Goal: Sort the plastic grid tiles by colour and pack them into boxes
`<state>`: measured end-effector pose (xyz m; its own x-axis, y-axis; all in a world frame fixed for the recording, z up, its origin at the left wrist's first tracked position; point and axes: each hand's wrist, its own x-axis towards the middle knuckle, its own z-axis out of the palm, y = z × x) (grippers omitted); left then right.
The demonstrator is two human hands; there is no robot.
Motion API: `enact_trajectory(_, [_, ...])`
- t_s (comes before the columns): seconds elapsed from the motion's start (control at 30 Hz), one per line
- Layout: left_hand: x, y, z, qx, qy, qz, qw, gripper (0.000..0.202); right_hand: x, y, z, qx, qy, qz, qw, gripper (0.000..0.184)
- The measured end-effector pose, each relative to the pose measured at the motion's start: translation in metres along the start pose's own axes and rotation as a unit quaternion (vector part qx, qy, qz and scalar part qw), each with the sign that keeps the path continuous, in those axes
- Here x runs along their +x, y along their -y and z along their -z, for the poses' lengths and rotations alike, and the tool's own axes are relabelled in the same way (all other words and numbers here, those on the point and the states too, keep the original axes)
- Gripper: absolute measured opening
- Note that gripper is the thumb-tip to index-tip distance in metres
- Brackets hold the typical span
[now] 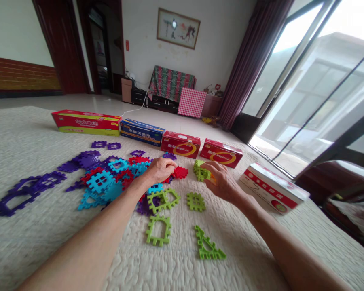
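My left hand (160, 170) is over the right side of a mixed pile of plastic interlocking pieces, its fingers curled together. What they hold, if anything, is hidden. Just beyond its fingertips lies a red piece (180, 172). My right hand (220, 180) has its thumb and fingers around the edge of a green interlocking piece (202, 173) in a small green stack. Under that palm a yellow-orange piece (212, 179) partly shows. Closer to me lie a green window piece (195, 201), a green arch frame (158, 230) and a green triangle (208, 244).
Purple pieces (50, 180) spread to the left of the blue pieces (101, 182). Along the back stand a long red-yellow box (86, 122), a blue box (142, 131) and two red boxes (181, 144). A white-red box (273, 188) stands at right on the quilted cover (133, 264).
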<state>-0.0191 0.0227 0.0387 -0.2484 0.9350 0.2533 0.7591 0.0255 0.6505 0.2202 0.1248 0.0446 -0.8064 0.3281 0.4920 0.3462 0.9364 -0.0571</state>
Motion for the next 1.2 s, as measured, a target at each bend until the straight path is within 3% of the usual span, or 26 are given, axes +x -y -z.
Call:
enact_trajectory(0.13, [0.002,0.002,-0.002,-0.014,-0.006,0.005,1.0,0.03,0.007,0.04,-0.002,0.118,0.044,0.039,0.991,0.034])
enact_trajectory(0.3, [0.006,0.011,-0.005,-0.053,-0.009,0.007,0.999,0.032,0.011,0.08,-0.007,0.197,0.117,0.111,0.967,0.042])
enact_trajectory(0.5, [0.01,0.02,-0.005,-0.104,0.019,0.025,0.994,0.03,0.013,0.087,-0.013,0.211,0.143,0.12,0.96,0.049])
enact_trajectory(0.67, [0.006,0.015,-0.003,-0.061,0.008,0.025,0.998,0.03,0.013,0.087,-0.01,0.196,0.162,0.087,0.963,0.045])
enact_trajectory(0.83, [0.002,0.005,-0.001,-0.015,0.012,0.005,1.0,0.031,0.013,0.073,-0.006,0.172,0.133,0.081,0.973,0.049])
enact_trajectory(1.07, [-0.002,-0.007,-0.005,0.045,0.035,-0.045,0.997,0.031,0.008,0.011,0.0,0.061,-0.041,0.004,0.997,0.052])
enact_trajectory(1.2, [-0.002,-0.005,-0.005,0.046,0.035,-0.039,0.998,0.031,-0.003,-0.012,0.0,0.002,-0.044,0.022,0.999,0.05])
